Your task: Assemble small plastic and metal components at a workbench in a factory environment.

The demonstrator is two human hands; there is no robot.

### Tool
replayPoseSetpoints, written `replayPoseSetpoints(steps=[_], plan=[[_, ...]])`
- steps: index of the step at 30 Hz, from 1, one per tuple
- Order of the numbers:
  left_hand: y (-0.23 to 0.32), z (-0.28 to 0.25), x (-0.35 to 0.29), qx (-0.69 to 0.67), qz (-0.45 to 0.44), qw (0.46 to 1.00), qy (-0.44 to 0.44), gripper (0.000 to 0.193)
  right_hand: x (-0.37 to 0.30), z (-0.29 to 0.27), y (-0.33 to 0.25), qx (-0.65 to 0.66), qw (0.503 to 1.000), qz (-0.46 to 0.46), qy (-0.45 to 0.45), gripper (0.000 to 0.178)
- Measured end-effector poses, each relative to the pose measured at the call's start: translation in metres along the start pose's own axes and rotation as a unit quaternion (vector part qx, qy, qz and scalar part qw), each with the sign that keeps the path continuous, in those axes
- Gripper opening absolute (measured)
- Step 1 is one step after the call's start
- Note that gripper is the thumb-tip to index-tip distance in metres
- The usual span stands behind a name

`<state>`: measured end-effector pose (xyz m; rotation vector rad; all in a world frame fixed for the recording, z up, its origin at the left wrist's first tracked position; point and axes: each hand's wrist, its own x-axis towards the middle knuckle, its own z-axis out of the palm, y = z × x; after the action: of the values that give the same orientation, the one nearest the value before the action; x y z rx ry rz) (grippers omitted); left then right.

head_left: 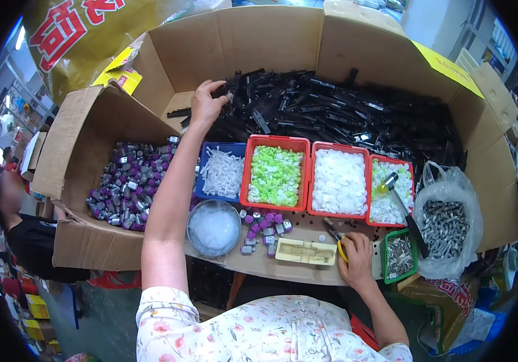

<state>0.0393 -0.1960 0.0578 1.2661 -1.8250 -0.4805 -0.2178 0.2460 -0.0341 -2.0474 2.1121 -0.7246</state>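
My left hand (pixel 208 104) reaches to the left edge of a heap of long black plastic parts (pixel 331 111). Its thumb and fingers close around the end of one black plastic part, mostly hidden by the hand. Near the front edge of the work board, my right hand (pixel 358 259) grips pliers with yellow handles (pixel 336 238), jaws pointing up and to the left. Just left of the pliers lies a cream block with a long recess (pixel 305 252). Small purple-and-silver cylinders (pixel 265 227) are scattered beside it.
A big cardboard box (pixel 235 39) walls the heap; a side box (pixel 69 148) holds more cylinders. Blue (pixel 197 192) and red trays (pixel 245 202) carry small plastic pieces. A round bowl (pixel 191 241), green tray (pixel 385 265), hammer (pixel 413 223) and bag of metal parts (pixel 473 208) stand nearby.
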Motion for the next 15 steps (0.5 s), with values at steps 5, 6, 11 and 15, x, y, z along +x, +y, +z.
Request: replayPoseSetpoints(steps=[5, 6, 11, 15], plan=[[0.046, -0.030, -0.028, -0.078, 0.079, 0.993, -0.045, 0.043, -0.003, -0.008, -0.001, 0.036, 0.999, -0.004, 0.000, 0.044], [0.058, -0.037, -0.040, -0.078, 0.081, 0.993, -0.044, 0.043, -0.005, -0.013, -0.004, 0.010, 1.000, -0.014, 0.020, 0.049], [0.113, -0.036, -0.120, -0.030, 0.255, 0.960, -0.110, 0.039, 0.005, -0.060, -0.028, -0.073, 0.997, -0.005, -0.006, 0.054], [0.139, -0.027, -0.210, -0.095, 0.126, 0.965, -0.209, 0.034, 0.018, -0.063, -0.050, 0.124, 0.985, -0.076, 0.094, 0.047]])
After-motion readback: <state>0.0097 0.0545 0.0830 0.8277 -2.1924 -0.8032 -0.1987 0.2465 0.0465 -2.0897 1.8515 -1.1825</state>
